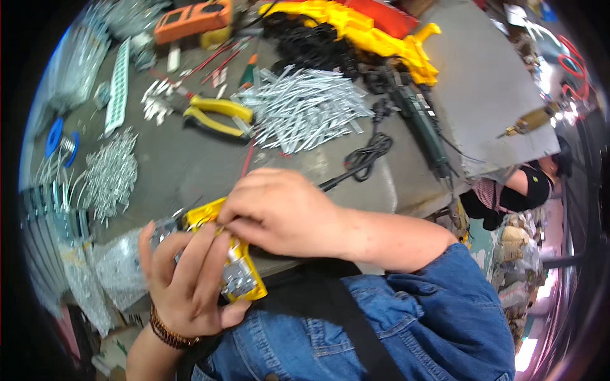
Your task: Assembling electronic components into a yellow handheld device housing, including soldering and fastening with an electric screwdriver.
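The long, yellow plastic housing (256,276) lies inside the left hand's grip, its long axis slanting from beyond the left fingertips, at the upper left, down to the left thumb, at the lower right. The left hand (190,279) is closed around it, fingers crossing over its middle and the thumb resting by its lower end, where a silver-grey metal piece (238,278) shows within the housing. The right hand (286,213) comes across that axis from the right, its bent fingertips gathered close to the left fingers over the housing's upper half, so it is the nearer hand to that end; whether its grip pinches anything small cannot be told, since the fingers cover the spot. Beyond both grips, on the grey surface (165,152), lie the pliers with yellow-and-black handles (221,106) and, right of them, a pile of thin silver metal rods (308,111). A black coiled cable (370,155) lies beyond the right grip, toward its right.
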The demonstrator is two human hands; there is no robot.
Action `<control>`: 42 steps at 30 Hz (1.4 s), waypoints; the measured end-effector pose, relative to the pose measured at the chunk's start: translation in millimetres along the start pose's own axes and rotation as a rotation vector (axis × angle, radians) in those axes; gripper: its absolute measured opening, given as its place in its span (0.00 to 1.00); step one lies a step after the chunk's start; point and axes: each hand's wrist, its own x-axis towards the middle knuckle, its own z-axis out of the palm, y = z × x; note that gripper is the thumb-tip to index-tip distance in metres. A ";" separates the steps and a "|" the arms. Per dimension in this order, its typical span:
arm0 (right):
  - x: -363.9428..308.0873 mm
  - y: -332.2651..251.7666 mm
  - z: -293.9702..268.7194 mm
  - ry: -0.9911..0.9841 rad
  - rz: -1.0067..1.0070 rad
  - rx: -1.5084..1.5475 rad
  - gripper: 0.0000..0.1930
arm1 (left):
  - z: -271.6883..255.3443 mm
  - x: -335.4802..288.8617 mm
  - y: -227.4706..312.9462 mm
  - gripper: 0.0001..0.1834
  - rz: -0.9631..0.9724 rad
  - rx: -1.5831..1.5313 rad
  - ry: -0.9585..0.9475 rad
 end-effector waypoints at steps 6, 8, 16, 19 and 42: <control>1.6 -8.7 -8.1 -0.080 -0.030 -0.099 0.03 | 2.0 3.5 0.9 0.38 -0.015 -0.003 0.001; 3.4 -8.3 -11.6 -0.117 -0.034 -0.130 0.05 | 4.6 3.9 1.7 0.41 -0.011 0.032 -0.002; 13.9 -22.6 -22.4 -0.373 -0.194 -0.345 0.06 | 0.7 -4.4 0.8 0.42 -0.029 0.051 -0.018; 1.7 -22.3 -16.7 -0.252 -0.248 -0.406 0.08 | 3.4 -3.1 2.9 0.45 0.012 0.168 -0.037; 3.2 18.4 -266.4 -0.296 0.420 0.328 0.23 | 2.1 4.3 2.0 0.40 -0.066 -0.080 0.037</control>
